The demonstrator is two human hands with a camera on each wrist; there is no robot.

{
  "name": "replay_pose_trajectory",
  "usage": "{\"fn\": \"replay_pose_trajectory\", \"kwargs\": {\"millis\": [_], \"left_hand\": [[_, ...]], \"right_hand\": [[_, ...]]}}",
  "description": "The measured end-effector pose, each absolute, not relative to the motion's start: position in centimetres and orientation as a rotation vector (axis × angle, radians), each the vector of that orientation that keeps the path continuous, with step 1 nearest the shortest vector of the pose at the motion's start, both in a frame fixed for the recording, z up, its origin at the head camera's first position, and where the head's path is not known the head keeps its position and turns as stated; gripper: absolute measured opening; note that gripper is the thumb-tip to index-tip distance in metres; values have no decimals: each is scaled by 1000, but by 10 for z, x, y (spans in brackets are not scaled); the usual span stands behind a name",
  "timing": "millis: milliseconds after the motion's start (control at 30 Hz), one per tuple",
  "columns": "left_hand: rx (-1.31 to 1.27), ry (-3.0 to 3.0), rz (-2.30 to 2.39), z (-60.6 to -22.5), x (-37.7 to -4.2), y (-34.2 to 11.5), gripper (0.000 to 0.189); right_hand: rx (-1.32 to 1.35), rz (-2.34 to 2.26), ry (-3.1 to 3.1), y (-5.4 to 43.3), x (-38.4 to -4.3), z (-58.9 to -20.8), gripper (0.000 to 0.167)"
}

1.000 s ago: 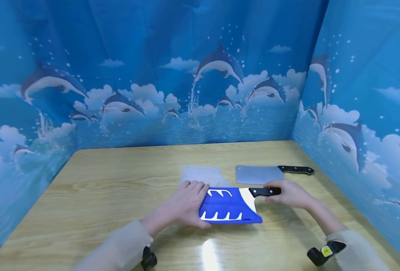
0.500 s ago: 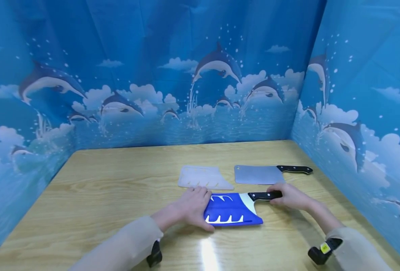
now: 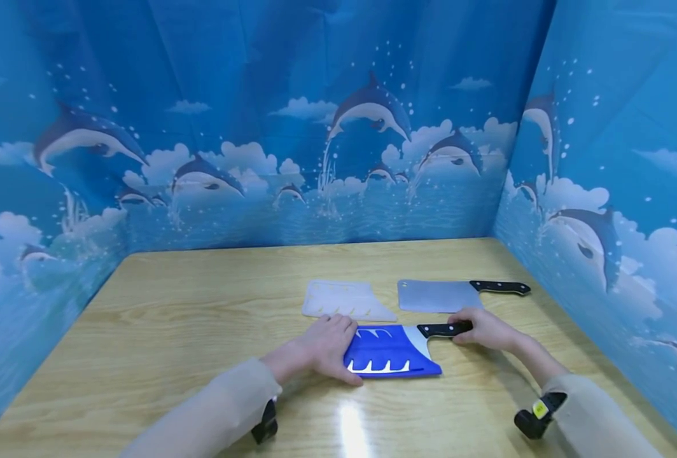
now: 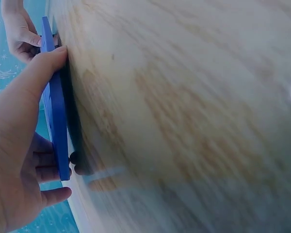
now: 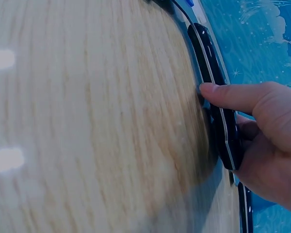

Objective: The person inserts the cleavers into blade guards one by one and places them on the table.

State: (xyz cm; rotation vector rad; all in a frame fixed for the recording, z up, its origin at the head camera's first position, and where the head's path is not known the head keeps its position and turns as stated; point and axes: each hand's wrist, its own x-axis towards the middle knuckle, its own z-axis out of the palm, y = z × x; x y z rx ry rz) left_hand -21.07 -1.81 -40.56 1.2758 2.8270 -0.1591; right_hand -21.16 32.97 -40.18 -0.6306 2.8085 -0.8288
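Note:
A cleaver with a black riveted handle [image 3: 443,330] lies low over the table, its blade inside a blue sheath [image 3: 387,350] with white tooth-shaped cutouts. My left hand [image 3: 329,348] grips the sheath's closed left end, thumb at the near edge and fingers at the far edge. In the left wrist view the blue sheath [image 4: 57,111] stands edge-on between thumb and fingers. My right hand [image 3: 481,329] pinches the end of the handle; the right wrist view shows the thumb laid across the black handle [image 5: 216,97]. Only a strip of pale blade shows between sheath and handle.
Behind the sheath lies a translucent white blade cover [image 3: 347,300] with similar cutouts. To its right a second, bare cleaver [image 3: 438,296] lies flat, handle pointing right. The wooden table [image 3: 189,305] meets dolphin-printed curtains [image 3: 247,127] at the back and sides.
Both hands have brought the sheathed cleaver down and nearer to me, uncovering more of the white cover behind it. Over the last half second it has barely shifted.

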Motion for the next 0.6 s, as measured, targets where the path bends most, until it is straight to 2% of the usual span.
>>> {"fn": "replay_pose_trajectory", "kwargs": {"millis": [333,600], "left_hand": [[1247,2794,-202,-407,-212,-21,108],[1160,2843,16,-402,-220,-35,105]], "right_hand": [[-592,-886,2791,329,-215,-406,35],[-567,-986,2776,345,-213,-403,44]]}}
